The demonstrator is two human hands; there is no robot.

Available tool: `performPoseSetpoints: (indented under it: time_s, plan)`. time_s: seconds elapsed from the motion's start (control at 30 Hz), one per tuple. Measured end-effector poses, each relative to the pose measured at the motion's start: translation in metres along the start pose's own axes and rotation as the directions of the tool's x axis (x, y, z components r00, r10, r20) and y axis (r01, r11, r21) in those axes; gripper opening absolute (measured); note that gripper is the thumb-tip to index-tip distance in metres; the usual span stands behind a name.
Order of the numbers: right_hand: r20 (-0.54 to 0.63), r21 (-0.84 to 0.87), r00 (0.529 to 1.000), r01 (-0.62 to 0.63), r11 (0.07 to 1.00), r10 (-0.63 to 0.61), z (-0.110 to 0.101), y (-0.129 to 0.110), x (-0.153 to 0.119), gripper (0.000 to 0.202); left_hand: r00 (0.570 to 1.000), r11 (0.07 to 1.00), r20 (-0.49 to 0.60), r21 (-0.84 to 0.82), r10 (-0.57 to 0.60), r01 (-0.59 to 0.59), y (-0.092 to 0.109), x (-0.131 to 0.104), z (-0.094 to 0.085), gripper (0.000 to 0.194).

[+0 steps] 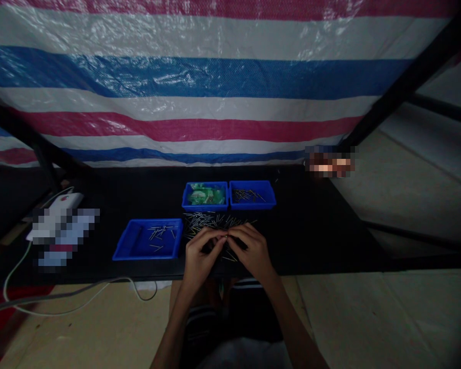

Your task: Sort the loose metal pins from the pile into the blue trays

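My left hand [201, 252] and my right hand [252, 249] meet fingertip to fingertip above the black table, each closed in a pinch. Whatever lies between the fingertips is too small to make out. Beneath and behind them spreads a loose pile of thin metal pins [200, 221]. Just beyond the pile, a blue tray [205, 208] holds green and clear plastic pieces. Beside it on the right, another blue tray [252, 206] contains dark thin pins. To the left of my hands, a larger blue tray [132, 251] has several thin pins in it.
On the table's left side lie a white power strip [72, 203] and a blurred item [67, 238]. Cables [72, 294] hang along the front left edge. Striped plastic sheeting [215, 77] rises behind the black table [311, 225], between dark frame bars [399, 77].
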State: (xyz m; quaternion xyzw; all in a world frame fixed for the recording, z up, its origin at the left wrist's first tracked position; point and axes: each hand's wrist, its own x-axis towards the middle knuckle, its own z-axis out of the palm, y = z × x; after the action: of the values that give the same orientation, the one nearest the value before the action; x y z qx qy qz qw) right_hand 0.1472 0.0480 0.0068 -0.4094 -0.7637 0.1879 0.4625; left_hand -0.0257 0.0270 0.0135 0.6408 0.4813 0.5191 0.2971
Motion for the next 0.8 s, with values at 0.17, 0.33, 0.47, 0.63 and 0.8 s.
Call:
performPoseSetpoints:
  time_s: [0.17, 0.33, 0.47, 0.63, 0.8]
  plan:
    - [-0.007, 0.003, 1.0, 0.0, 1.0, 0.0, 0.001, 0.002, -0.001, 0.011, 1.0, 1.0, 0.002, 0.002, -0.007, 0.007, 0.001, 0.0, 0.0, 0.013]
    - [-0.005, 0.024, 1.0, -0.002, 1.0, 0.002, 0.0, 0.001, 0.0, 0.012, 1.0, 1.0, -0.001, 0.004, -0.008, 0.008, 0.0, 0.0, 0.0, 0.01]
    - [-0.033, 0.023, 0.999, 0.011, 1.0, -0.01, 0.0, -0.003, 0.0, 0.009, 0.999, 0.999, -0.032, -0.017, -0.041, 0.041, -0.003, -0.001, 0.001, 0.016]
    - [-0.25, -0.12, 0.966, -0.095, 0.988, 0.062, -0.008, -0.003, 0.015, 0.007, 0.993, 0.995, -0.066, -0.009, -0.1, 0.1, -0.004, -0.001, 0.002, 0.027]
    - [-0.336, -0.378, 0.934, -0.254, 0.89, 0.124, -0.03, 0.014, 0.059, 0.012, 0.994, 0.992, -0.021, 0.052, -0.112, 0.113, 0.0, -0.001, 0.0, 0.018]
